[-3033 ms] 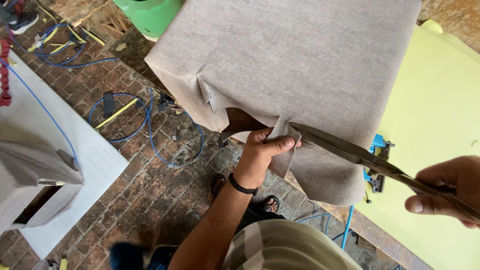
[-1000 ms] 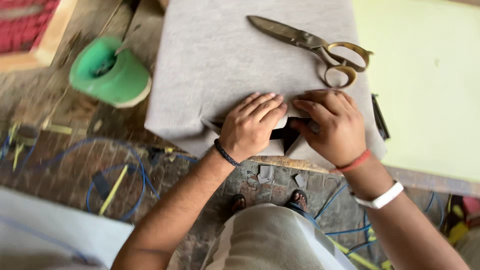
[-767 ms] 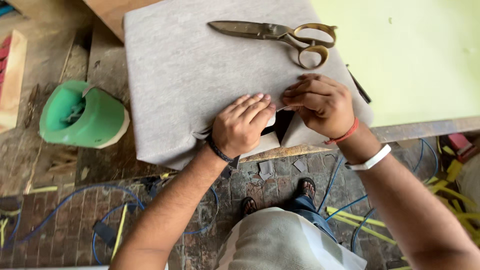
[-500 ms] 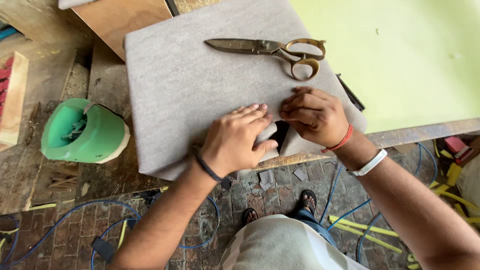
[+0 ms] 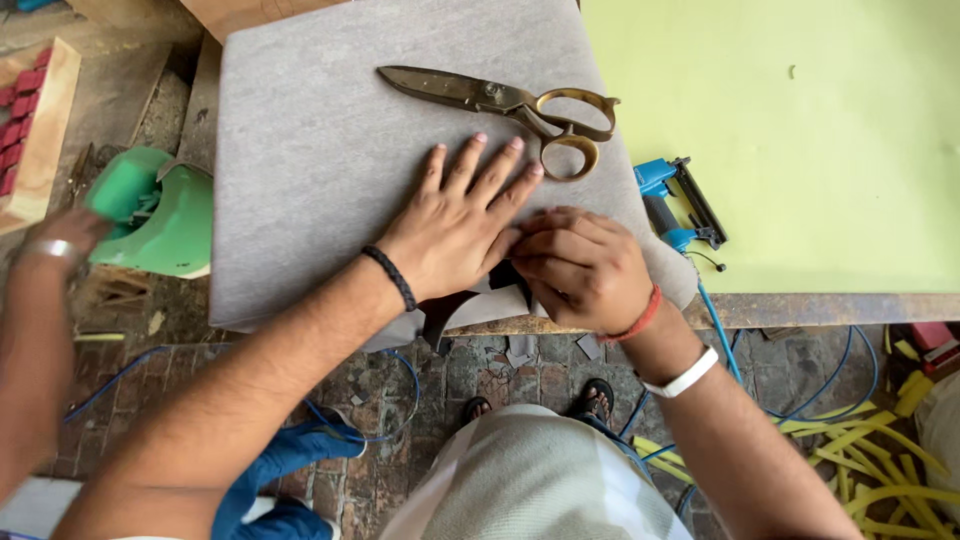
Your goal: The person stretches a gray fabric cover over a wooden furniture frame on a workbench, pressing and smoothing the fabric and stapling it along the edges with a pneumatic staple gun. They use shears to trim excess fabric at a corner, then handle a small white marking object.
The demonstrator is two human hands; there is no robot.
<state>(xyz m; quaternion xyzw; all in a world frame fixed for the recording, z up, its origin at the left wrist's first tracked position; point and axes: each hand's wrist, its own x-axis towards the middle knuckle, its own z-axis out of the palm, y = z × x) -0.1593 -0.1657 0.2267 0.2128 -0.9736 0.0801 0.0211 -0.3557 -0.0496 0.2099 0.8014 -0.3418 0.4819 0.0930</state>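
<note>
A grey fabric-covered cushion panel [image 5: 330,150] lies on the workbench in front of me. My left hand [image 5: 462,215] presses flat on the fabric near its front edge, fingers spread. My right hand [image 5: 583,265] is curled beside it, pinching a fold of the grey fabric at the panel's near right corner, where a dark gap shows. Large brass-handled scissors [image 5: 510,103] lie closed on the panel just beyond my fingertips.
A blue pneumatic stapler [image 5: 673,205] with a blue hose lies on the lime-green sheet [image 5: 790,130] to the right. A green bucket [image 5: 160,215] sits on the brick floor at left. Another person's arm [image 5: 35,330] enters from the left. Yellow strips and cables litter the floor.
Three seconds ago my right hand held the scissors at the fabric corner; they now lie on the panel. Both hands have since worked the corner, and my left hand has flattened out. The view shifted.
</note>
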